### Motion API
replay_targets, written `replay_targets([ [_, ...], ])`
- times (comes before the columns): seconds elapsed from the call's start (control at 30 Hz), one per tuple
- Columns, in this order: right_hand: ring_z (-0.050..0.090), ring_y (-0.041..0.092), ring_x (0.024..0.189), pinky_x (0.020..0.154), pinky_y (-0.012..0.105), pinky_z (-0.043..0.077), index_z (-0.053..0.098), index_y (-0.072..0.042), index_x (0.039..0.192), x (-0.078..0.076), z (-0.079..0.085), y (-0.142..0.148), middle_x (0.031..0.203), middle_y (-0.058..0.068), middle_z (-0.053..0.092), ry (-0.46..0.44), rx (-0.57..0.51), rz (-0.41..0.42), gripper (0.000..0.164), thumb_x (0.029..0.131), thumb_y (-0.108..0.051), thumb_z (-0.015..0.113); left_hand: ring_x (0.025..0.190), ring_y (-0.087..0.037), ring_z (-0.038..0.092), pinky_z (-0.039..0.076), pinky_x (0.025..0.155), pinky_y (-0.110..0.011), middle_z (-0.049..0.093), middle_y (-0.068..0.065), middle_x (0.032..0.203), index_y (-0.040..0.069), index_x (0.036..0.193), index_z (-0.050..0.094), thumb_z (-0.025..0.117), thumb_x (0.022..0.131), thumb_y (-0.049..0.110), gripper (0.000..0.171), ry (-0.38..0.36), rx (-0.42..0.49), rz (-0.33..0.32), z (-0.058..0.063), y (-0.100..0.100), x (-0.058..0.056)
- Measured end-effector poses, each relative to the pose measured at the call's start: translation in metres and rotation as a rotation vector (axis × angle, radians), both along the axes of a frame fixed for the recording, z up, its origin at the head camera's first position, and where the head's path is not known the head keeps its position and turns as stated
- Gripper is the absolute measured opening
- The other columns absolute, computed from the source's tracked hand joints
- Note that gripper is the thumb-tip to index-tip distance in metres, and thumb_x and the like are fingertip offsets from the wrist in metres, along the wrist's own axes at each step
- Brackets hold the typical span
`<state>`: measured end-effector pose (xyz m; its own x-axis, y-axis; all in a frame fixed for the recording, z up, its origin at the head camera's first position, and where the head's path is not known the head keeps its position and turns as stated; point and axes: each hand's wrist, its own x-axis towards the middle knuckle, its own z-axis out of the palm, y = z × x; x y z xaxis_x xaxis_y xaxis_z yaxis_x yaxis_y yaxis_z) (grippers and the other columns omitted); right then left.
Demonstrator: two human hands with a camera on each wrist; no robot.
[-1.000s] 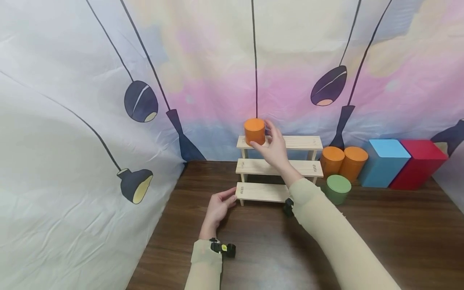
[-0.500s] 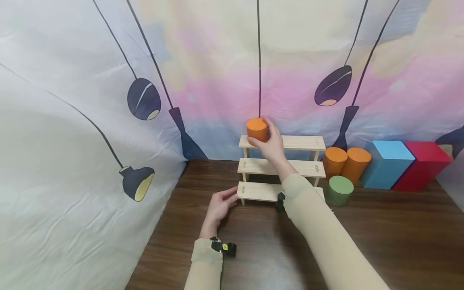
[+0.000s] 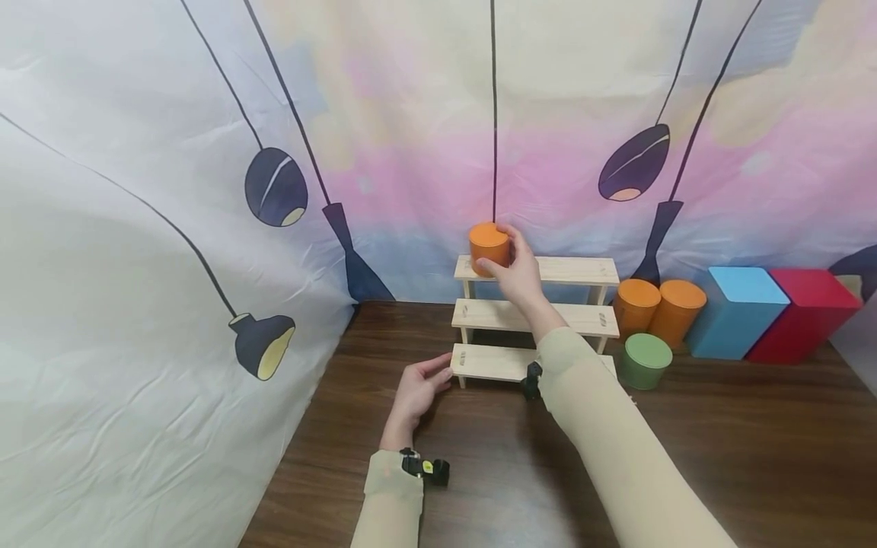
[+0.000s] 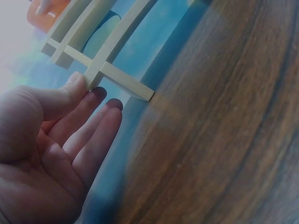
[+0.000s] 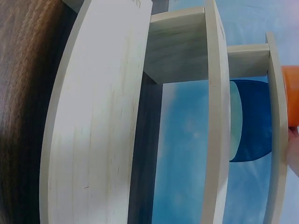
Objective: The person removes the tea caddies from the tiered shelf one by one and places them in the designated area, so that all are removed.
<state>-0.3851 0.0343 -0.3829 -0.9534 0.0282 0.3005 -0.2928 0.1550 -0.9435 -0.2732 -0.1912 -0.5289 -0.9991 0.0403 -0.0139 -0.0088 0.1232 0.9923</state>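
An orange cylindrical canister (image 3: 489, 250) stands at the left end of the top tier of a light wooden three-tier stand (image 3: 493, 362). My right hand (image 3: 522, 280) grips it from the right, thumb in front and fingers around its side. In the right wrist view, only a slice of the orange canister (image 5: 291, 95) shows beyond the tiers. My left hand (image 3: 414, 392) is at the left end of the lowest tier. Seen from the left wrist, my thumb and index finger pinch the corner of the wooden stand (image 4: 97, 70), while the other fingers extend below it.
Right of the stand are two orange canisters (image 3: 637, 307), a green canister (image 3: 646, 361), a blue box (image 3: 740, 313) and a red box (image 3: 805, 316). Everything rests on a dark wooden table (image 3: 479, 472). A cloth backdrop (image 3: 411, 114) with printed lamps hangs close behind.
My right wrist and forearm have shifted a little to the left, with the hand still holding the canister. The head view has drifted slightly. My left hand stays at the stand's corner.
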Motion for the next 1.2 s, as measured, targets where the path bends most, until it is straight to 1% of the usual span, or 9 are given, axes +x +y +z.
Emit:
replay_targets([
  [0.17,0.049,0.028,0.147,0.121,0.044,0.044,0.044,-0.022,0.161,0.0,-0.001,0.001,0.159,0.01,0.05,0.008,0.003,0.001,0.074,0.098,-0.01,0.081,0.124,-0.031,0.069,0.062,0.095,-0.037,0.064,-0.021,0.146,0.0,0.139,0.07,0.069,0.105,0.006,0.035,0.004,0.0,0.002,0.001,0.002,0.001],
  [0.33,0.05,0.029,0.145,0.12,0.045,0.044,0.044,-0.022,0.161,0.001,-0.002,-0.001,0.158,0.012,0.05,0.01,0.005,0.003,0.074,0.098,-0.01,0.08,0.122,-0.028,0.07,0.062,0.095,-0.035,0.066,-0.018,0.144,0.003,0.138,0.072,0.07,0.104,0.007,0.034,-0.016,0.002,0.006,0.0,0.0,0.001],
  [0.47,0.05,0.029,0.144,0.12,0.045,0.045,0.044,-0.023,0.161,0.002,-0.002,-0.002,0.157,0.012,0.05,0.004,-0.004,0.01,0.074,0.098,-0.01,0.081,0.122,-0.028,0.071,0.063,0.095,-0.035,0.066,-0.019,0.143,0.003,0.138,0.072,0.071,0.104,0.007,0.034,-0.019,-0.006,0.01,-0.001,-0.002,0.001],
  [0.6,0.05,0.029,0.145,0.12,0.045,0.044,0.045,-0.024,0.16,0.002,-0.002,-0.002,0.158,0.012,0.05,0.012,-0.023,0.008,0.073,0.098,-0.009,0.081,0.123,-0.029,0.07,0.062,0.096,-0.036,0.066,-0.02,0.144,0.002,0.138,0.071,0.071,0.104,0.007,0.035,-0.008,0.001,-0.005,-0.001,-0.001,0.0],
  [0.87,0.052,0.028,0.144,0.121,0.042,0.044,0.047,-0.024,0.159,0.002,-0.005,0.004,0.155,0.011,0.052,0.023,-0.101,0.014,0.074,0.096,-0.008,0.082,0.122,-0.028,0.071,0.063,0.095,-0.036,0.067,-0.02,0.143,0.001,0.138,0.071,0.071,0.104,0.007,0.034,-0.001,0.0,-0.011,-0.001,0.001,-0.001],
  [1.03,0.05,0.027,0.146,0.122,0.037,0.042,0.046,-0.02,0.158,0.006,-0.01,0.007,0.154,0.013,0.051,0.047,-0.168,0.053,0.075,0.095,-0.007,0.083,0.122,-0.028,0.071,0.063,0.094,-0.036,0.067,-0.019,0.142,0.003,0.137,0.072,0.071,0.103,0.007,0.034,0.001,-0.009,-0.001,-0.001,-0.001,-0.001],
  [1.2,0.054,0.029,0.142,0.119,0.04,0.046,0.046,-0.02,0.158,0.016,-0.017,0.016,0.152,0.014,0.051,0.061,-0.212,0.067,0.075,0.094,-0.007,0.084,0.123,-0.029,0.07,0.062,0.096,-0.036,0.066,-0.018,0.143,0.003,0.138,0.072,0.071,0.104,0.01,0.035,0.001,-0.011,-0.013,-0.001,-0.002,0.0],
])
